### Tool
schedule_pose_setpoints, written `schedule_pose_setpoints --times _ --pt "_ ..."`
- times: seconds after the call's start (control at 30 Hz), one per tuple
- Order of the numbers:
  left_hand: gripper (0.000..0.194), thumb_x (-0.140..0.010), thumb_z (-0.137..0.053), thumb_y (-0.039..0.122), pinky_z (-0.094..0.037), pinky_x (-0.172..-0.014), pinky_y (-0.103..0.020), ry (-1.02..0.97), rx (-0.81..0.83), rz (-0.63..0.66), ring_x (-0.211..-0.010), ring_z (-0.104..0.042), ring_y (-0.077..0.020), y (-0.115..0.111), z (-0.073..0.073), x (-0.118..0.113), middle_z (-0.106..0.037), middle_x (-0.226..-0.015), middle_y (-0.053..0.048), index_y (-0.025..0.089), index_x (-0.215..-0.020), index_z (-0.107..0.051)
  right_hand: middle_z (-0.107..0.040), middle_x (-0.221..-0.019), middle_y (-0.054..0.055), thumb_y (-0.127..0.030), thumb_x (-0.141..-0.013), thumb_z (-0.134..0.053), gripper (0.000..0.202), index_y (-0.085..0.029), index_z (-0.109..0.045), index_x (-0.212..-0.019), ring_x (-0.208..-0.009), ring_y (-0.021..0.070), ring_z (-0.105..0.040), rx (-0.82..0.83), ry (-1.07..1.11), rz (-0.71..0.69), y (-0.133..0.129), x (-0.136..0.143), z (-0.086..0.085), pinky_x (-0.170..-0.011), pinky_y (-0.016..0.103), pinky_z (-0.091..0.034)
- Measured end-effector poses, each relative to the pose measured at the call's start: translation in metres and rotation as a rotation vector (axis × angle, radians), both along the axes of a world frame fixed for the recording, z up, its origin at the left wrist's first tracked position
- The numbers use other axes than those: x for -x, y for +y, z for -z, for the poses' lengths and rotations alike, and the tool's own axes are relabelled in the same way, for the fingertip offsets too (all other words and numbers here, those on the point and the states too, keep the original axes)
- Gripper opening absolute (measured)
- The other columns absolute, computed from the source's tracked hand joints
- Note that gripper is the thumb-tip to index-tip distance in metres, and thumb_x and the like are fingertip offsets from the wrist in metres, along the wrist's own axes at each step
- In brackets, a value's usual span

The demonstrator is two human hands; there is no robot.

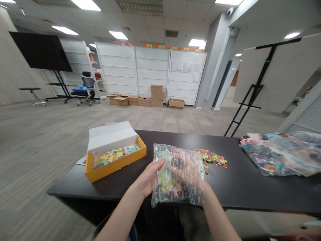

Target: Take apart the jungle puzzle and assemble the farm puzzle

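Left hand (149, 176) pinching the clear bag (173, 187) over the near edge of the black table (238, 190); right hand (187, 167) seen through the plastic, grip unclear. A gap separates loose puzzle pieces (218, 160) from plastic packages (278, 155), right; yellow box (117, 168), left.

Probably an office: swivel chair (88, 81), carpeted floor (173, 121), ceiling lights (118, 35).

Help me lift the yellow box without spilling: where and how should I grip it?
Likely best by both short ends of the yellow box, from left and right: its lid stands open along the long far side, and puzzle pieces lie uncovered inside.
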State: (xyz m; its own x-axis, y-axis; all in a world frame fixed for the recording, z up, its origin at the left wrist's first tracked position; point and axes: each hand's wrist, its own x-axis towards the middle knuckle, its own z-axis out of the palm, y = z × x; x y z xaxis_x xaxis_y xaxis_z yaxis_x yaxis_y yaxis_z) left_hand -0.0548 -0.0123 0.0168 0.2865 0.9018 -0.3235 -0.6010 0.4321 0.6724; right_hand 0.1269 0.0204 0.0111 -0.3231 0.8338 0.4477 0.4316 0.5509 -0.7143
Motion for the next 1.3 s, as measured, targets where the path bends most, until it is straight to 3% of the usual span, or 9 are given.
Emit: schedule_pose_setpoints --times 0.2,0.33,0.47,0.67,0.77,0.9,1.07,1.17,1.3 --pt "0.027 -0.091 -0.069 0.025 -0.065 -0.072 -0.036 0.007 0.002 0.001 -0.07 -0.077 -0.0243 0.001 0.001 0.0 -0.079 -0.09 -0.014 0.01 -0.113 -0.069 -0.067 -0.129 0.011 -0.047 -0.084 -0.072 0.039 -0.028 -0.073 -0.118 -0.133 0.0339 -0.055 -0.005 -0.058 -0.091 0.006 0.003 0.02 -0.115 0.055 -0.04" --pt "0.029 -0.091 -0.07 0.027 -0.064 -0.075 -0.036 0.022 0.006 -0.013 -0.071 -0.077 -0.0242 -0.001 -0.001 -0.001 -0.079 -0.088 -0.013 0.011 -0.114 -0.068 -0.064 -0.134 0.011 -0.044 -0.087 -0.069 0.033 -0.028 -0.074 -0.115 -0.133 0.0326 -0.055 -0.032 -0.051 -0.054 0.008 0.007 0.024 -0.114 0.054 -0.042" --pt "0.029 -0.09 -0.071 0.027 -0.064 -0.077 -0.035 0.014 0.0 -0.024 -0.074 -0.078 -0.024 -0.001 -0.001 -0.003 -0.08 -0.089 -0.013 0.011 -0.115 -0.068 -0.069 -0.129 0.012 -0.041 -0.089 -0.063 0.029 -0.027 -0.074 -0.113 -0.125 0.0316 -0.061 -0.01 -0.018 0.054 0.008 0.009 0.02 -0.111 0.054 -0.045" --pt "0.032 -0.091 -0.07 0.029 -0.064 -0.079 -0.037 0.006 0.013 -0.033 -0.078 -0.078 -0.026 0.005 0.003 -0.001 -0.08 -0.09 -0.015 0.01 -0.116 -0.068 -0.073 -0.116 0.016 -0.058 -0.087 -0.06 0.043 -0.019 -0.075 -0.098 -0.112 0.0345 -0.066 0.105 0.016 0.169 0.011 0.002 0.004 -0.103 0.053 -0.048" --pt "0.033 -0.091 -0.068 0.028 -0.063 -0.081 -0.036 0.007 0.006 -0.054 -0.082 -0.079 -0.0269 0.007 0.002 0.004 -0.08 -0.092 -0.015 0.009 -0.119 -0.068 -0.075 -0.097 0.013 -0.062 -0.081 -0.065 0.043 -0.02 -0.074 -0.086 -0.096 0.0318 -0.068 0.127 0.088 0.144 0.015 -0.008 -0.004 -0.09 0.045 -0.053" --pt "0.035 -0.093 -0.066 0.027 -0.063 -0.082 -0.038 0.018 0.034 -0.113 -0.084 -0.079 -0.0281 0.009 -0.007 0.015 -0.08 -0.094 -0.015 0.009 -0.122 -0.066 -0.066 -0.069 0.004 -0.061 -0.075 -0.072 0.043 -0.018 -0.069 -0.076 -0.064 0.0186 -0.059 0.239 0.291 0.142 0.017 -0.032 -0.016 -0.061 0.03 -0.048" --pt "0.039 -0.096 -0.06 0.03 -0.064 -0.082 -0.041 -0.017 0.095 -0.135 -0.084 -0.079 -0.0299 0.011 -0.016 0.03 -0.08 -0.091 -0.016 0.008 -0.128 -0.063 -0.056 -0.056 -0.003 -0.061 -0.069 -0.077 0.049 -0.016 -0.068 -0.085 -0.047 0.0098 -0.045 0.289 0.522 0.357 0.019 -0.076 -0.017 -0.046 0.023 -0.036" --pt "0.042 -0.098 -0.056 0.033 -0.063 -0.085 -0.044 -0.08 0.109 -0.123 -0.085 -0.079 -0.0311 0.01 -0.018 0.036 -0.08 -0.092 -0.016 0.008 -0.131 -0.061 -0.063 -0.058 0.001 -0.057 -0.069 -0.077 0.045 -0.015 -0.069 -0.084 -0.05 0.0133 -0.054 0.284 0.44 0.389 0.025 -0.087 -0.007 -0.047 0.024 -0.041" --pt "0.045 -0.099 -0.053 0.033 -0.061 -0.089 -0.047 -0.131 0.074 -0.128 -0.089 -0.078 -0.0319 0.007 -0.02 0.036 -0.08 -0.096 -0.017 0.007 -0.135 -0.059 -0.074 -0.072 0.007 -0.039 -0.074 -0.069 0.022 -0.018 -0.068 -0.08 -0.064 0.0201 -0.069 0.32 0.147 0.29 0.032 -0.069 0.011 -0.059 0.029 -0.052"
